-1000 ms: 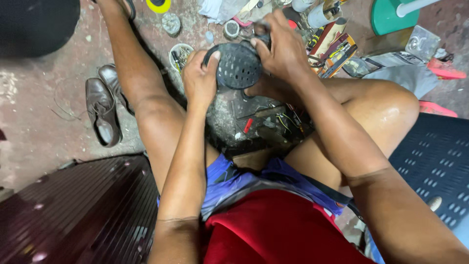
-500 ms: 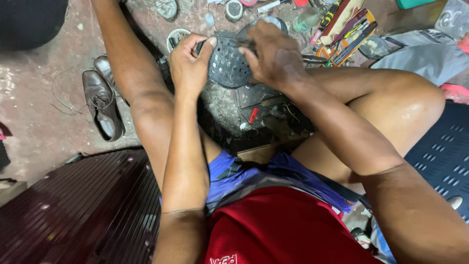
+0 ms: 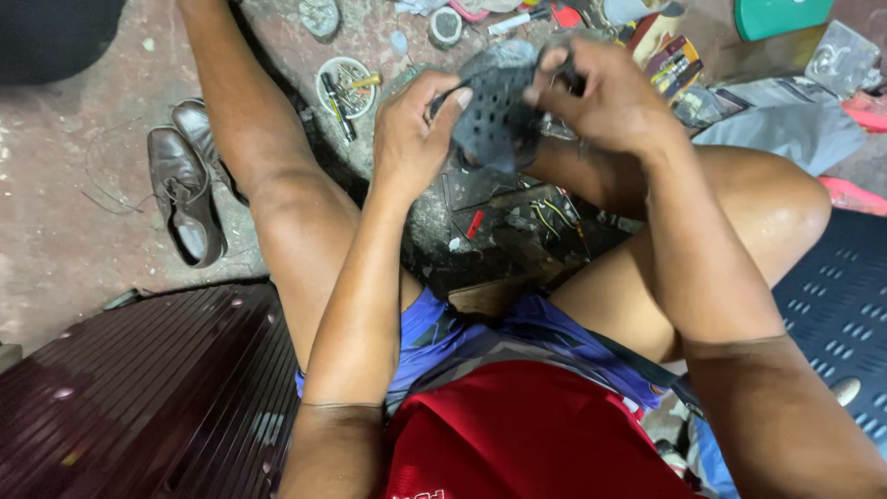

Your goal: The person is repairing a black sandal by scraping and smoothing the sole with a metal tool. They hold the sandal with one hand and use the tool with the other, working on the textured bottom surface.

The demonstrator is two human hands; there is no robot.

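Tools [image 3: 517,226] crowd the floor [image 3: 55,231] between both knees.

A dark grey perforated sandal [image 3: 499,115], tilted on edge, is held above the lap.

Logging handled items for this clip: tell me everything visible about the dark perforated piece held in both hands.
The perforated piece is dark grey, looks like rubber or soft plastic, and is dotted with rows of small round holes. It is held up above the cluttered floor, between the knees, tilted and somewhat bent. The left hand grips its left edge, thumb on top; the right hand covers its upper right part. Its full outline is hidden by the fingers.
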